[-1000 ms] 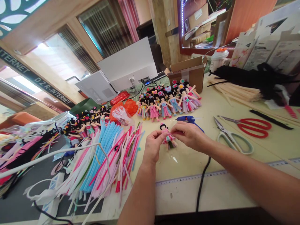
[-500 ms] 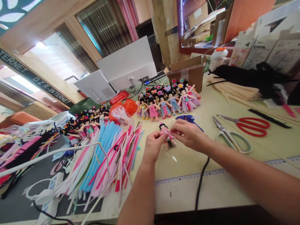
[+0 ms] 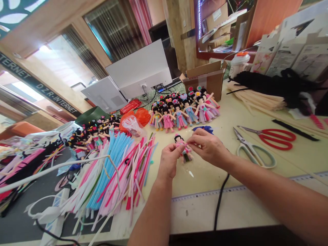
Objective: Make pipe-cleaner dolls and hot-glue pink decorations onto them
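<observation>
A small doll [image 3: 182,147] with black hair and a pink dress is held just above the pale table [image 3: 205,177]. My left hand [image 3: 169,160] pinches its left side with closed fingers. My right hand [image 3: 208,147] pinches its right side near the waist, fingers pressed together. Behind my right hand lies a blue glue gun [image 3: 203,129], mostly hidden, with its black cord [image 3: 219,198] running toward me.
A row of finished dolls [image 3: 183,111] lies behind, in front of a cardboard box [image 3: 206,78]. A heap of coloured pipe cleaners [image 3: 115,171] fills the left. Two pairs of scissors [image 3: 258,150] lie at the right, beside black fuzzy stems [image 3: 276,85]. A ruler [image 3: 230,189] runs along the front edge.
Both hands stay pinched on the doll with only slight finger shifts. My right hand has drifted a little up and covers more of the blue glue gun.
</observation>
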Available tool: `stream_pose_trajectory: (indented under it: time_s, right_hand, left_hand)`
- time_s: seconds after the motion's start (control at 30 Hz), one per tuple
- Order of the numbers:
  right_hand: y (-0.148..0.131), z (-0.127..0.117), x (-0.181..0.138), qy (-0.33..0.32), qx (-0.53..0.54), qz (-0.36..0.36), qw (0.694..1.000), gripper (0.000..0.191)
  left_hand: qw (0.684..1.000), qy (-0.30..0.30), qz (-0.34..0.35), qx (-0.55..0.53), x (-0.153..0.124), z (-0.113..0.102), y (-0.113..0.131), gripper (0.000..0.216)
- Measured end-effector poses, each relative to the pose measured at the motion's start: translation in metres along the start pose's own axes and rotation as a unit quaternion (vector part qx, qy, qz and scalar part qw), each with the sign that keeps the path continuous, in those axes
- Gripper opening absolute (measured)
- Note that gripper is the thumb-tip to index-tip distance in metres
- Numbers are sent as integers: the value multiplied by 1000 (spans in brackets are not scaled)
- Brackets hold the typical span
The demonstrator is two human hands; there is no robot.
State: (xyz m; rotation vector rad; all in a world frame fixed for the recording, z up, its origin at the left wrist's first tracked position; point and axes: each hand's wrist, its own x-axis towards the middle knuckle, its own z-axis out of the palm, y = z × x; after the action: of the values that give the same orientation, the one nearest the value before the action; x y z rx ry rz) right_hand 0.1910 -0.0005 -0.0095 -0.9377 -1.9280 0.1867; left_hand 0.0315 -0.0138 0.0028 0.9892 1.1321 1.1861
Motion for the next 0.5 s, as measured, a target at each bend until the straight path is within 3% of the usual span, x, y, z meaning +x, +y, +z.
stream_pose_trajectory:
  time_s: [0.2, 0.5]
  right_hand:
    - [-2, 0, 0, 22, 17, 43, 999, 16]
    - [-7, 7, 0, 58, 55, 97, 992, 12]
  left_hand:
    - [999, 13, -9, -48, -3, 11, -1, 46]
    - [995, 43, 36, -85, -7, 25, -10, 45]
